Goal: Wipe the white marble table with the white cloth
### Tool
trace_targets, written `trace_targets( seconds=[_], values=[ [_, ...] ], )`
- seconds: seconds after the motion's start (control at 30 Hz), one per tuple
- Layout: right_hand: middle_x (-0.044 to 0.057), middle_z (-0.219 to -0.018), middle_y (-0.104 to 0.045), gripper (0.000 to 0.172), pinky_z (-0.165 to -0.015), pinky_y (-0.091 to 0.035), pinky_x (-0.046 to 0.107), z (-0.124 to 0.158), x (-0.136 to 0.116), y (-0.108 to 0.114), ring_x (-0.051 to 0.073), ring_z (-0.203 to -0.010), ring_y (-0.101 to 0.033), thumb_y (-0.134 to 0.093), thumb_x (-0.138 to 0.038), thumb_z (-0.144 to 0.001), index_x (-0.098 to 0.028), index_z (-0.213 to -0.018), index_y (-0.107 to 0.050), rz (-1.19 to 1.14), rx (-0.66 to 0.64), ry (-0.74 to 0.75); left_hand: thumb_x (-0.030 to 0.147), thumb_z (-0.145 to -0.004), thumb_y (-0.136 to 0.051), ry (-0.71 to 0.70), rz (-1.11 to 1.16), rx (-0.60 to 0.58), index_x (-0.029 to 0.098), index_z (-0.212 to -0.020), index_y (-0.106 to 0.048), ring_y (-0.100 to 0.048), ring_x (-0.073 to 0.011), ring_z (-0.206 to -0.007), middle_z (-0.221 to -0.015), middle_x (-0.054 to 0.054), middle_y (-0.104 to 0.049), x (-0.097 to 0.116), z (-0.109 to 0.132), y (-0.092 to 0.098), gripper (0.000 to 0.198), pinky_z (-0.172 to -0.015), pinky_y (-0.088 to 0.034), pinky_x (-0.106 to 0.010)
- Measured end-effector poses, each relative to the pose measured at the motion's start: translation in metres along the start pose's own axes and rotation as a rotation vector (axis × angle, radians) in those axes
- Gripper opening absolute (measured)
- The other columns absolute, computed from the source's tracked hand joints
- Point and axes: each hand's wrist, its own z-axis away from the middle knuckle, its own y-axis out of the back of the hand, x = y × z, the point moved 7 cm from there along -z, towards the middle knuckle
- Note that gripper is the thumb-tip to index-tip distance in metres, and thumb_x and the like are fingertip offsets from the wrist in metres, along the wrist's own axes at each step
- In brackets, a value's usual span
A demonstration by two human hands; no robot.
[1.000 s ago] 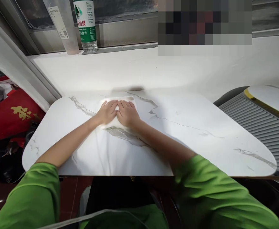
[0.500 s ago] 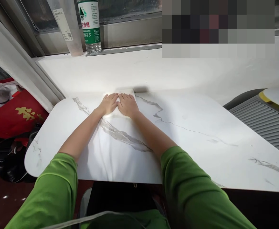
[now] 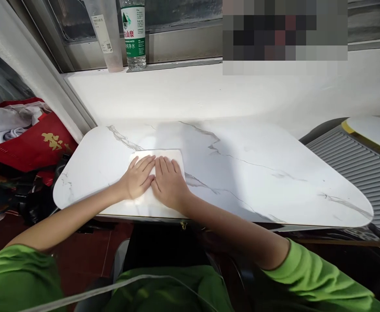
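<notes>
A white cloth (image 3: 147, 203) lies spread on the white marble-patterned table (image 3: 258, 173), towards its near edge. My left hand (image 3: 138, 178) presses flat on the cloth's left part, fingers stretched forward. Beside it, my right hand (image 3: 169, 182) rests flat on the right part, with its fingers pointing away from me. The two thumbs are close together in the middle. Both hands are open, palms down, and they cover much of the cloth.
On the window ledge stand a water bottle (image 3: 135, 37) with a green label and a tall translucent cup (image 3: 112, 52). A red bag (image 3: 30, 143) with white fabric inside sits at the left. To the right is a grey ribbed surface (image 3: 349, 167).
Both hands and the cloth have come back from the table's far edge towards my body. My elbows are now bent further outward. The view has shifted slightly.
</notes>
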Motion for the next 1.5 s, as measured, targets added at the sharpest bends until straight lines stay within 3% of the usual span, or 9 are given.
trace_targets(
  seconds=[0.13,0.3,0.5,0.73,0.83,0.97,1.1,1.2,1.5],
  values=[
    [0.026,-0.14,-0.056,0.055,-0.111,-0.033,0.05,0.008,-0.015,0.008,0.035,-0.129,-0.049,-0.037,-0.026,-0.094,0.005,-0.137,-0.051,-0.086,-0.017,0.094,0.029,-0.1,-0.027,0.063,0.012,0.001,0.006,-0.148,-0.039,-0.03,-0.0266,-0.149,-0.156,-0.018,-0.041,0.004,0.028,0.003,0.055,-0.124,-0.015,-0.051],
    [0.024,-0.146,-0.051,0.056,-0.114,-0.028,0.054,-0.011,-0.007,-0.001,0.036,-0.136,-0.042,-0.037,-0.028,-0.094,0.002,-0.14,-0.048,-0.085,-0.018,0.105,0.023,-0.096,-0.031,0.204,0.035,-0.042,0.01,-0.149,-0.037,-0.031,-0.0249,-0.149,-0.156,-0.015,-0.04,-0.01,0.02,0.003,0.055,-0.125,-0.01,-0.053],
    [0.022,-0.151,-0.046,0.057,-0.117,-0.025,0.049,-0.073,0.009,-0.036,0.032,-0.14,-0.04,-0.031,-0.023,-0.095,0.001,-0.145,-0.043,-0.06,-0.108,0.094,0.024,-0.098,-0.026,0.304,0.034,-0.004,0.015,-0.149,-0.038,-0.03,-0.0227,-0.149,-0.159,-0.011,-0.037,-0.059,-0.025,0.005,0.053,-0.124,-0.014,-0.052],
    [0.024,-0.15,-0.046,0.059,-0.116,-0.021,0.05,-0.164,0.046,-0.07,0.034,-0.14,-0.038,-0.029,-0.023,-0.095,0.006,-0.145,-0.04,-0.077,-0.096,-0.028,0.023,-0.096,-0.03,0.23,0.019,0.022,0.019,-0.146,-0.043,-0.034,-0.0209,-0.147,-0.157,-0.008,-0.042,-0.136,-0.106,0.01,0.052,-0.123,-0.02,-0.048],
    [0.025,-0.149,-0.047,0.059,-0.116,-0.021,0.049,-0.185,0.058,-0.078,0.034,-0.14,-0.038,-0.029,-0.023,-0.095,0.007,-0.144,-0.041,-0.094,-0.084,-0.072,0.022,-0.095,-0.031,0.218,0.019,0.018,0.019,-0.145,-0.044,-0.036,-0.0206,-0.146,-0.156,-0.008,-0.043,-0.154,-0.129,0.011,0.053,-0.122,-0.023,-0.045],
    [0.024,-0.15,-0.046,0.058,-0.116,-0.021,0.047,-0.19,0.064,-0.081,0.032,-0.141,-0.037,-0.028,-0.023,-0.096,0.007,-0.145,-0.041,-0.092,-0.071,-0.097,0.025,-0.097,-0.029,0.211,0.007,0.007,0.019,-0.147,-0.043,-0.034,-0.0201,-0.147,-0.158,-0.007,-0.04,-0.16,-0.138,0.008,0.053,-0.123,-0.021,-0.044],
    [0.024,-0.151,-0.045,0.058,-0.117,-0.021,0.046,-0.175,0.055,-0.075,0.032,-0.142,-0.037,-0.03,-0.023,-0.096,0.007,-0.145,-0.04,-0.085,-0.069,-0.099,0.026,-0.098,-0.028,0.229,-0.007,-0.005,0.019,-0.148,-0.042,-0.031,-0.0205,-0.149,-0.159,-0.007,-0.038,-0.153,-0.123,0.007,0.053,-0.124,-0.019,-0.045],
    [0.025,-0.151,-0.045,0.058,-0.117,-0.022,0.047,-0.154,0.035,-0.064,0.033,-0.142,-0.038,-0.032,-0.024,-0.097,0.007,-0.145,-0.04,-0.081,-0.065,-0.099,0.026,-0.098,-0.026,0.214,0.0,-0.038,0.017,-0.15,-0.039,-0.029,-0.0201,-0.15,-0.16,-0.008,-0.035,-0.139,-0.096,0.009,0.054,-0.124,-0.016,-0.044],
    [0.027,-0.151,-0.043,0.061,-0.118,-0.022,0.057,-0.079,-0.077,-0.034,0.038,-0.144,-0.036,-0.037,-0.029,-0.095,0.006,-0.146,-0.041,-0.189,-0.076,-0.054,0.032,-0.099,-0.023,0.222,0.038,-0.057,0.019,-0.152,-0.035,-0.026,-0.0197,-0.15,-0.162,-0.005,-0.033,-0.105,0.044,0.028,0.056,-0.125,-0.014,-0.045]
  ],
)
